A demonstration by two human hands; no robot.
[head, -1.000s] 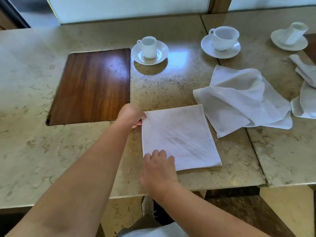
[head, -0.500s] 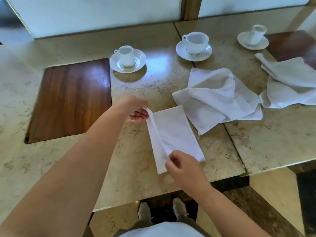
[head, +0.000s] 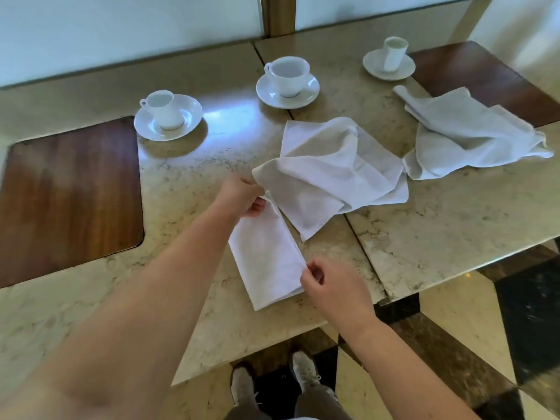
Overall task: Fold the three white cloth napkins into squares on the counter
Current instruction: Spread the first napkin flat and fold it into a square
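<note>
A white napkin (head: 266,256), folded into a narrow rectangle, lies near the front edge of the marble counter (head: 454,225). My left hand (head: 242,197) pinches its far corner. My right hand (head: 330,286) pinches its near right corner. A second napkin (head: 330,174) lies crumpled just behind it, touching the folded one's far end. The third napkin (head: 472,134) sits rumpled at the right, partly over a wooden inlay.
Three white cups on saucers stand along the back: one at the left (head: 168,115), one in the middle (head: 288,81), one at the right (head: 389,60). Wooden inlays sit at the left (head: 66,195) and far right (head: 485,77). My shoes show below the counter's front edge.
The wide folded napkin was folded over from left to right into a narrow strip. Both hands moved with its edge to the strip's corners. The camera has shifted left.
</note>
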